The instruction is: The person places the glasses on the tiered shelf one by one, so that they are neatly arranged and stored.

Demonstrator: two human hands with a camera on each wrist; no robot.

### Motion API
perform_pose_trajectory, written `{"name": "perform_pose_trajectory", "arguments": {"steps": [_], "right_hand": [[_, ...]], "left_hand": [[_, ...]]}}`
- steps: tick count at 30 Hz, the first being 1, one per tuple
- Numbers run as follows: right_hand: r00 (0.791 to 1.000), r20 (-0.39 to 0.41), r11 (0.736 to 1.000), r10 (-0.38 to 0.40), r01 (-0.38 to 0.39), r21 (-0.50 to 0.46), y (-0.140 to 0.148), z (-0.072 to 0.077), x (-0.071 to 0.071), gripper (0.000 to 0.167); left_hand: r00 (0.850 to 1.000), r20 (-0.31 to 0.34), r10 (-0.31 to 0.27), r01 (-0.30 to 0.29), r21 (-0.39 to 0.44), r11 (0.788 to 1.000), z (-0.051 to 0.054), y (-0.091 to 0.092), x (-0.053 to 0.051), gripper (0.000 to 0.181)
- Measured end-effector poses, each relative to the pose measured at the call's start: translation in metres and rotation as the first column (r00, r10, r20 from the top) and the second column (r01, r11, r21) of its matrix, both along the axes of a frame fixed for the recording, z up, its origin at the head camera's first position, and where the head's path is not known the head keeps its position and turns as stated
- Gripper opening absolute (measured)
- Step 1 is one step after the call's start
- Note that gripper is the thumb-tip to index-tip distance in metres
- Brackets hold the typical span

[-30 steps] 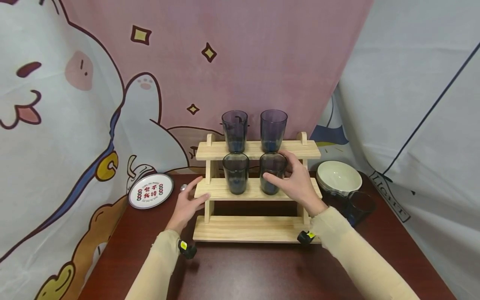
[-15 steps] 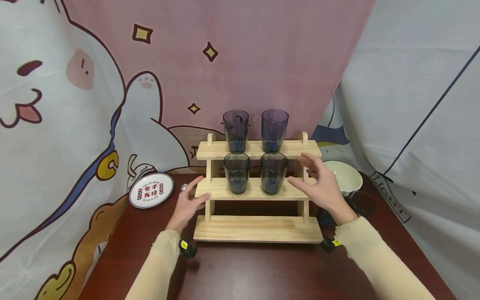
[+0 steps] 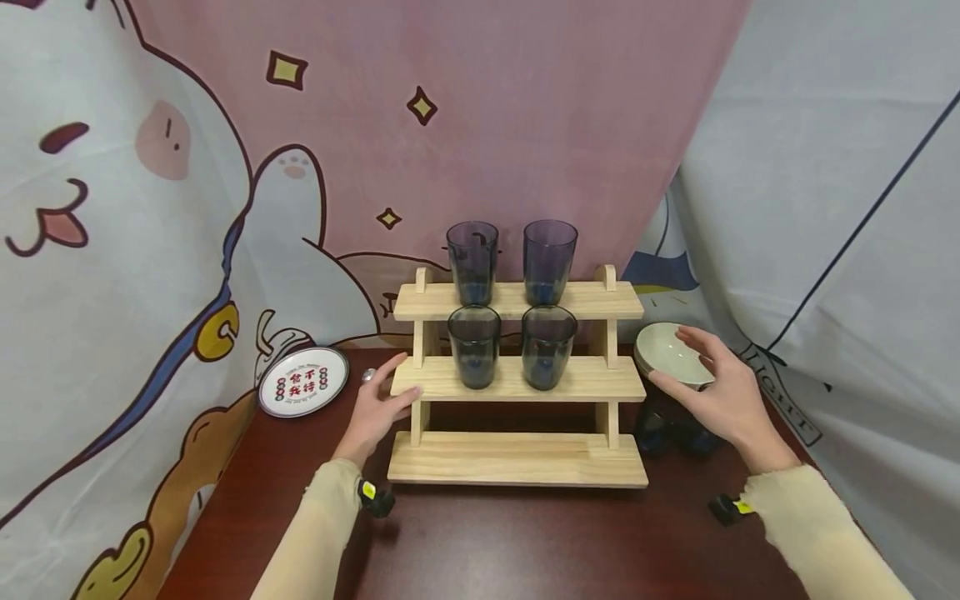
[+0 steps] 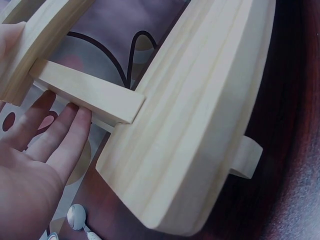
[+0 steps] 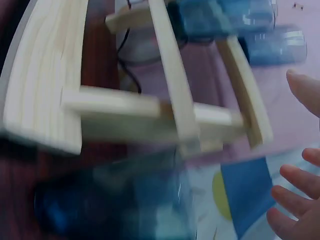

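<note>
We hold the tiered wooden rack (image 3: 511, 381) at nine o'clock in our left hand (image 3: 375, 412), our right hand (image 3: 723, 400) (grip wide, holding nothing) at three o'clock, near the bowl (image 3: 667, 350).

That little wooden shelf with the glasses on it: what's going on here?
A person's left hand holds the left end of the middle tier of the wooden shelf. Two glasses stand on the top tier and two tumblers on the middle one. The right hand is off to the shelf's right, fingers spread and holding nothing, partly covering the pale bowl in the head view. More dark glasses are down beside the shelf.
</note>
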State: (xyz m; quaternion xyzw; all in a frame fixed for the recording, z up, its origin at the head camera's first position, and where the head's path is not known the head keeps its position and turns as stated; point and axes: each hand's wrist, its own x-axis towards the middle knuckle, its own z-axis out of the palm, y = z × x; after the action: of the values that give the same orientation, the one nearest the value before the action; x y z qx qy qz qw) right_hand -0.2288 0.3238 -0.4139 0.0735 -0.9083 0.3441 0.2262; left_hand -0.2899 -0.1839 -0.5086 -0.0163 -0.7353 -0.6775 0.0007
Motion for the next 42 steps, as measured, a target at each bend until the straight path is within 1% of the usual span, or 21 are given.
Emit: {"name": "perform_pose_trajectory", "arguments": {"steps": [6, 9, 13, 17, 21, 27, 33, 35, 37, 40, 42], "right_hand": [[0.993, 0.049, 0.99, -0.105, 0.1, 0.095, 0.041, -0.014, 0.006, 0.094], [0.987, 0.083, 0.985, -0.134, 0.124, 0.119, 0.058, -0.022, 0.008, 0.096], [0.983, 0.119, 0.983, -0.138, 0.121, 0.142, 0.076, -0.034, 0.009, 0.097], [0.974, 0.195, 0.984, -0.119, 0.089, 0.154, 0.09, -0.046, 0.009, 0.102], [0.961, 0.26, 0.987, -0.092, 0.054, 0.152, 0.099, -0.059, 0.008, 0.108], [0.954, 0.298, 0.995, -0.031, 0.002, 0.099, 0.104, -0.074, 0.006, 0.111], [0.951, 0.31, 1.0, -0.015, 0.011, 0.012, 0.105, -0.086, 0.007, 0.111], [0.953, 0.303, 0.999, 0.002, 0.009, -0.035, 0.105, -0.089, 0.007, 0.107], [0.958, 0.284, 0.995, 0.035, -0.006, -0.1, 0.106, -0.092, 0.008, 0.1], [0.965, 0.252, 0.982, 0.072, -0.025, -0.187, 0.105, -0.096, 0.008, 0.09], [0.968, 0.239, 0.974, 0.077, -0.022, -0.226, 0.104, -0.098, 0.009, 0.086]], "left_hand": [[1.0, -0.005, 0.0, 0.0, 0.0, 1.0, 0.002, 0.001, 0.0, 0.068], [1.0, -0.002, 0.001, -0.001, -0.005, 1.0, 0.002, 0.001, 0.001, 0.068], [1.0, 0.002, 0.006, -0.006, -0.011, 1.0, 0.001, 0.0, 0.001, 0.068], [1.0, 0.005, 0.011, -0.011, -0.008, 1.0, -0.001, 0.0, 0.001, 0.067], [1.0, 0.004, 0.008, -0.008, -0.002, 1.0, -0.001, 0.0, 0.0, 0.067], [1.0, 0.005, 0.008, -0.008, -0.001, 1.0, -0.001, 0.0, 0.001, 0.068], [1.0, 0.004, 0.007, -0.007, -0.001, 1.0, -0.001, 0.0, 0.002, 0.068], [1.0, 0.0, 0.006, -0.006, -0.002, 1.0, -0.001, 0.0, 0.001, 0.068], [1.0, -0.002, 0.007, -0.007, -0.002, 1.0, 0.0, 0.0, 0.001, 0.068], [1.0, -0.002, 0.008, -0.008, -0.001, 1.0, 0.0, 0.0, 0.0, 0.067], [1.0, -0.001, 0.007, -0.007, 0.001, 1.0, 0.0, 0.001, 0.0, 0.067]]}}
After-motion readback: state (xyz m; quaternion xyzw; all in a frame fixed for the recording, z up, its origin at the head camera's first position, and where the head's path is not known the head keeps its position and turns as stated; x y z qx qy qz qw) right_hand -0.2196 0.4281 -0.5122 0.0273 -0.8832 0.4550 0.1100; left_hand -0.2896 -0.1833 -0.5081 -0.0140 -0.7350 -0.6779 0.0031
